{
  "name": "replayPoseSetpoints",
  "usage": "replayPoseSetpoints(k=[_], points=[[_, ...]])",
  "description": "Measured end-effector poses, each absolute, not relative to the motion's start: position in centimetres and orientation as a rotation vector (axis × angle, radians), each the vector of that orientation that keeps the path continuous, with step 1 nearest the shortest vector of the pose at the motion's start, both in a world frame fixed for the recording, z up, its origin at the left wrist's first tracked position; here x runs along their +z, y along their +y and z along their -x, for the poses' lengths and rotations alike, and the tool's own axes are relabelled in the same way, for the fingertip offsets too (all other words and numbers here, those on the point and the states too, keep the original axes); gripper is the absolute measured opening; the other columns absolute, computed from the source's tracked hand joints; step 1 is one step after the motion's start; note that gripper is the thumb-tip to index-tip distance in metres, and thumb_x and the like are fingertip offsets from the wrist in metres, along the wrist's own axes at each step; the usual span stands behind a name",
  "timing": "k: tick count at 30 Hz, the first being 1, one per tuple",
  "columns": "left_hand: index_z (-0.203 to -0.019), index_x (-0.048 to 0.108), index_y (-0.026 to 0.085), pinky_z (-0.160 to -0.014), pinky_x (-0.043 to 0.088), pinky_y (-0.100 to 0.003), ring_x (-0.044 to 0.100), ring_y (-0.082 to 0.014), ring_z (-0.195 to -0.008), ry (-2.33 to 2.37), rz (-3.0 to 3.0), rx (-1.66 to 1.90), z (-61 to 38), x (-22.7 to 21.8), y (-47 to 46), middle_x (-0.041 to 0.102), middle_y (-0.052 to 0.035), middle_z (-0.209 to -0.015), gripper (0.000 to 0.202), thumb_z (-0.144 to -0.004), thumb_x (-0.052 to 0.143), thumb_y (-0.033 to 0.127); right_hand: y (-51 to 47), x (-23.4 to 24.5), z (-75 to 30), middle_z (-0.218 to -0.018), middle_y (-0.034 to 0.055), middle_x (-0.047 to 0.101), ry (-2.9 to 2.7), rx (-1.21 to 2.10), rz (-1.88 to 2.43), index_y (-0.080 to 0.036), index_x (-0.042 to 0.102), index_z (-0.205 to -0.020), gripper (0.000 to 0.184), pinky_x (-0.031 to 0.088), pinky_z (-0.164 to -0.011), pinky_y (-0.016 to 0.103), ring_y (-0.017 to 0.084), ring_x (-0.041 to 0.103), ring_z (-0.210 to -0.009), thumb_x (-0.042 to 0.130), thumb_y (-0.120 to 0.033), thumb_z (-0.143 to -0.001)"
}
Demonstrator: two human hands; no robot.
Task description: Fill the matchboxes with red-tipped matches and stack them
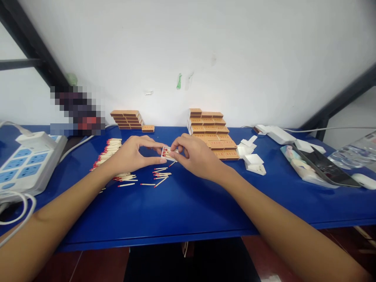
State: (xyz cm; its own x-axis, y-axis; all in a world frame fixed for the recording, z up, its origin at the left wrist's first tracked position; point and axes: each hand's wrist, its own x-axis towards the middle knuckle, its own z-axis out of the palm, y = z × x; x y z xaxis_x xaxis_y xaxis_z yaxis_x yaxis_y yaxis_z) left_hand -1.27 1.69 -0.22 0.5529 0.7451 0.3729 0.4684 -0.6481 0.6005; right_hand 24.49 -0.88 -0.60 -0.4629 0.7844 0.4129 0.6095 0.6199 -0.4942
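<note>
Over the table, my left hand [136, 152] grips the left end of a small white matchbox tray [165, 158] between thumb and fingers. Red-tipped matches [167, 152] lie inside the tray. My right hand [195, 154] reaches in from the right, its thumb and forefinger pinched on matches at the tray's right end; the fingers partly hide them. Just under my right thumb is a single match [172, 163]. Loose matches [161, 176] are scattered on the blue table below the tray. A long heap of matches [110, 150] lies behind and beside my left wrist, partly covered by it.
Matchboxes [211, 129] are stacked in steps behind my right hand. A smaller matchbox stack [126, 119] stands by the wall. White folded box pieces [249, 152], a dark phone [326, 166] and a white mouse [364, 181] lie right. At left sits a power strip [26, 164].
</note>
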Motion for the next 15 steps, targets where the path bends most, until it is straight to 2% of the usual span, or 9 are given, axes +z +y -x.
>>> replayPoseSetpoints(k=[5,12,15], points=[[-0.12,0.09,0.032,-0.086,0.06,-0.034,0.077,-0.0234,-0.095,0.952,-2.357,0.85,1.33,-0.14,1.68,0.087,-0.0046,-0.107,0.04,-0.087,0.092,0.054,-0.91,-0.68,-24.47,-0.1,0.003,0.065,-2.204,0.472,1.003,-0.02,0.072,-0.104,0.014,0.04,-0.077,0.031,0.014,0.053,-0.078,0.068,-0.033,-0.106],[-0.118,0.09,0.032,-0.088,0.06,-0.035,0.077,-0.0238,-0.095,0.939,-2.35,0.846,1.28,0.03,1.55,0.087,-0.0049,-0.107,0.04,-0.086,0.092,0.055,-0.77,-0.33,-24.64,-0.095,0.0016,0.063,-2.19,0.493,0.957,-0.021,0.077,-0.106,0.012,0.043,-0.077,0.031,0.014,0.055,-0.077,0.07,-0.031,-0.105],[-0.115,0.091,0.031,-0.088,0.06,-0.037,0.076,-0.0248,-0.094,0.931,-2.36,0.814,0.99,0.24,1.29,0.087,-0.0057,-0.105,0.039,-0.085,0.091,0.056,-1.05,-0.49,-24.12,-0.093,0.0014,0.064,-2.158,0.536,0.984,-0.021,0.077,-0.1,0.011,0.043,-0.076,0.03,0.014,0.055,-0.077,0.074,-0.031,-0.103]])
